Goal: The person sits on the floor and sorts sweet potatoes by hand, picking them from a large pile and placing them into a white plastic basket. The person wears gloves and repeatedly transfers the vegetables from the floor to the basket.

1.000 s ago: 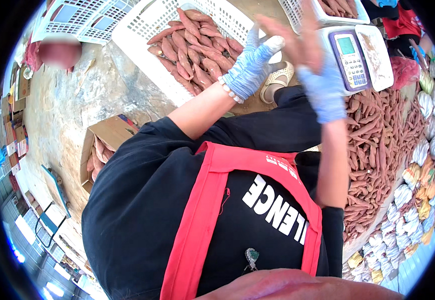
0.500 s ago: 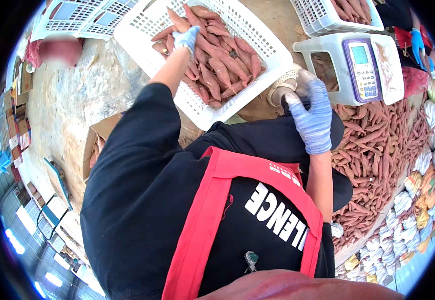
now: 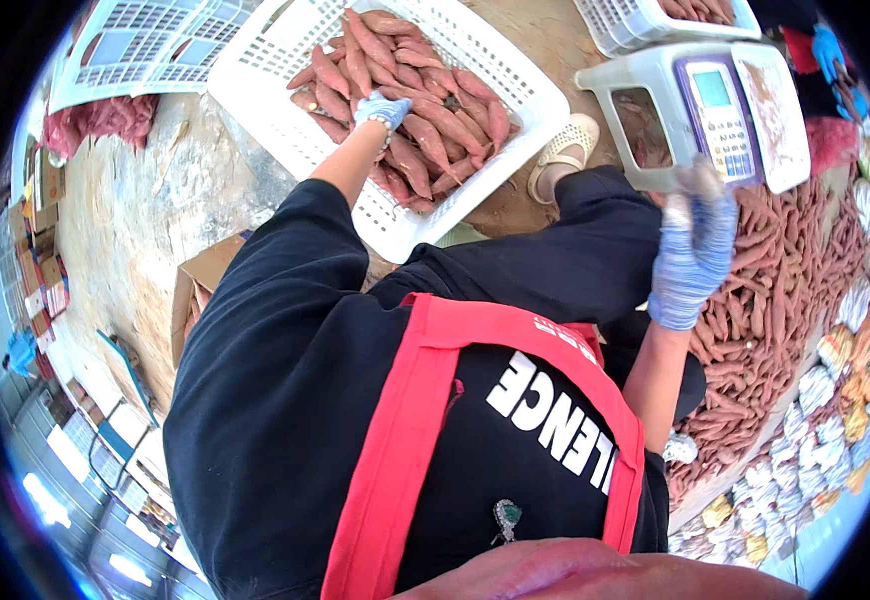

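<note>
While the left hand (image 3: 383, 110), in a blue glove, is down on the sweet potatoes (image 3: 445, 122) inside the white crate (image 3: 395, 232), its fingers bend over the roots — can't tell if they're clamped on one or just resting. Right hand (image 3: 695, 250), also gloved, is up by the scale (image 3: 720, 114) w/ thumb & fingers apart, nothing visible in it; a big loose pile (image 3: 755, 330) of the same roots lies to its right. Handling-wise, each is prob. firm, stiff & fairly weighty for its size, skin dry-ish, so not v. slippery; thin tips could snap & skin could scuff — best hold is round the thick middle. Most in the crate lie slantwise, long axis running far left to near right; a few near the far end point more nearly straight away from the wearer.
</note>
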The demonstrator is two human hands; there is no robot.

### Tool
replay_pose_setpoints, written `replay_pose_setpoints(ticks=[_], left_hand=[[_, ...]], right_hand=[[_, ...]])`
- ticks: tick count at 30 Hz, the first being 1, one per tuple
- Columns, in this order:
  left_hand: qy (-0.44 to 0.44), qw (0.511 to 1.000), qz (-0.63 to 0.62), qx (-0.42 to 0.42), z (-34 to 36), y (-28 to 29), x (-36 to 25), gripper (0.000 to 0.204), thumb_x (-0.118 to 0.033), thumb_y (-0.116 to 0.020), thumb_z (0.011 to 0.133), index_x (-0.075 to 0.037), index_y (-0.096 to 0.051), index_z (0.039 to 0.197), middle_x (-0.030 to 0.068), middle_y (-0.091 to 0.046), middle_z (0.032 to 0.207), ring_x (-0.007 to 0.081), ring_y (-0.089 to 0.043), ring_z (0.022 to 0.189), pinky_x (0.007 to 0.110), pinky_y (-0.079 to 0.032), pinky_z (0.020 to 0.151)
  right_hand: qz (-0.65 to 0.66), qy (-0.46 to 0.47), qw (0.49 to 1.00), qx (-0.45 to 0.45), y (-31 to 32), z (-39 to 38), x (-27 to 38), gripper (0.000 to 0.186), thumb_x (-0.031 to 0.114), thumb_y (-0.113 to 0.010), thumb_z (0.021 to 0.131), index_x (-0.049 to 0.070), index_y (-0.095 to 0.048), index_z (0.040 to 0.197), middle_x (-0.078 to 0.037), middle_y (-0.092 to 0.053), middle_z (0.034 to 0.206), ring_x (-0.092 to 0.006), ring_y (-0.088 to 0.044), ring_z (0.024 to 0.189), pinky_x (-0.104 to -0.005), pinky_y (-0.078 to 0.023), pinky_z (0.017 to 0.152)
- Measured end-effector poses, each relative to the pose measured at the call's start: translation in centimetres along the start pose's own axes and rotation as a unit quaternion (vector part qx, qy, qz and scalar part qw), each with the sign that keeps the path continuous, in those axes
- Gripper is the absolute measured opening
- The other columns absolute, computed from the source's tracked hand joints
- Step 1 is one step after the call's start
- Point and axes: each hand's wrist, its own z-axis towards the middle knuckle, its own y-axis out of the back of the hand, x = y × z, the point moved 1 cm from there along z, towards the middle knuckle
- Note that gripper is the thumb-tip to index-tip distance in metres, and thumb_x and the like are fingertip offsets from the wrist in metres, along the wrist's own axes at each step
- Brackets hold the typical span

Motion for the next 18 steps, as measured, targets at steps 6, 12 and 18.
replay_pose_setpoints(ticks=[6,12,18], left_hand=[[-0.468,0.829,-0.154,-0.266,-4.2,4.2,-6.6,0.024,-0.016,-0.06,0.076,0.001,-0.056,0.092,0.0134,-0.057,0.087,0.0241,-0.054,0.079,0.034,-0.044,0.074],[-0.515,0.727,-0.447,-0.084,-24.2,7.2,-20.8,0.031,-0.005,-0.052,0.081,0.003,-0.049,0.111,0.0113,-0.052,0.112,0.0174,-0.049,0.101,0.029,-0.037,0.091],[-0.672,0.608,-0.377,0.189,-39.9,-0.8,-31.6,0.029,-0.009,-0.046,0.084,0.006,-0.05,0.11,0.0154,-0.05,0.114,0.0205,-0.049,0.104,0.032,-0.04,0.092]], right_hand=[[-0.082,-0.002,0.982,-0.17,12.6,-2.2,-3.8,0.025,0.001,-0.055,0.079,-0.001,-0.054,0.104,-0.009,-0.054,0.106,-0.0146,-0.055,0.092,-0.0262,-0.043,0.082],[0.012,-0.188,0.881,-0.434,27.1,-10.5,-11.7,0.019,0.005,-0.054,0.081,-0.002,-0.057,0.098,-0.007,-0.06,0.086,-0.0131,-0.057,0.075,-0.0225,-0.046,0.067],[-0.093,-0.411,0.727,-0.543,34.1,-26.6,-23.7,0.021,0.013,-0.056,0.075,-0.002,-0.059,0.089,-0.007,-0.057,0.07,-0.0133,-0.049,0.054,-0.025,-0.041,0.049]])
